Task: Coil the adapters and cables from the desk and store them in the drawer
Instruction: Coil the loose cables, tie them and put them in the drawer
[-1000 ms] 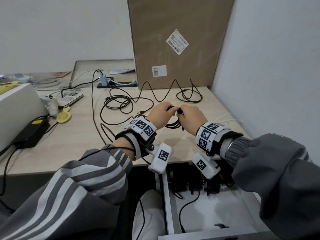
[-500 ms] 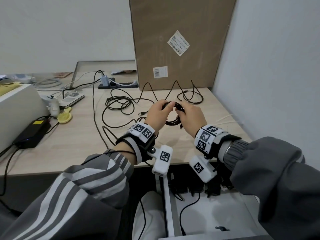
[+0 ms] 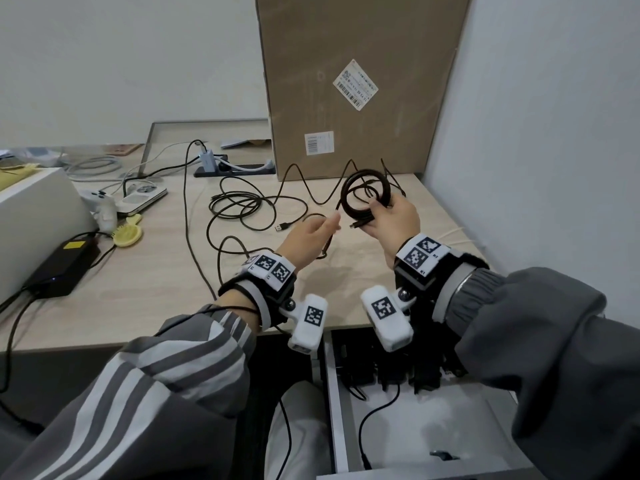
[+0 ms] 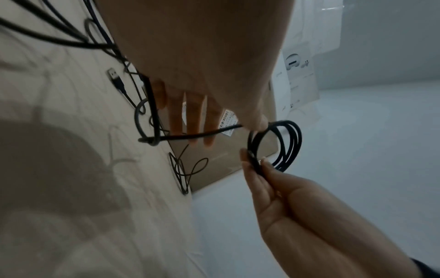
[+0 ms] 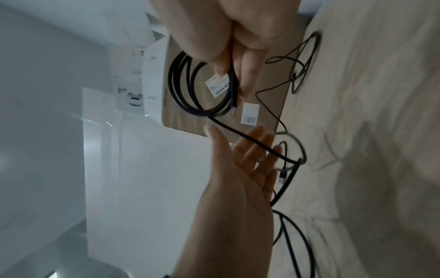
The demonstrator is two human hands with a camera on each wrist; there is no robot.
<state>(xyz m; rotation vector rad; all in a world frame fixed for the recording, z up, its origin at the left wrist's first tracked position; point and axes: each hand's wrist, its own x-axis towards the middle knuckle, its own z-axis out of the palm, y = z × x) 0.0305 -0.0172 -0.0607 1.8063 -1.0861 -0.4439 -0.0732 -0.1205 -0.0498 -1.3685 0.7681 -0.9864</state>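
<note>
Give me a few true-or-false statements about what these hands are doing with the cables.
1. The right hand holds a coiled black cable. True.
2. The left hand is clenched in a fist. False: its fingers are straight, with the cable's loose tail running across them.
3. The drawer below the desk is closed. False: it stands open, with dark adapters at its back.
4. More loose cables lie on the desk. True.
5. A cardboard box stands against the wall. True.
</note>
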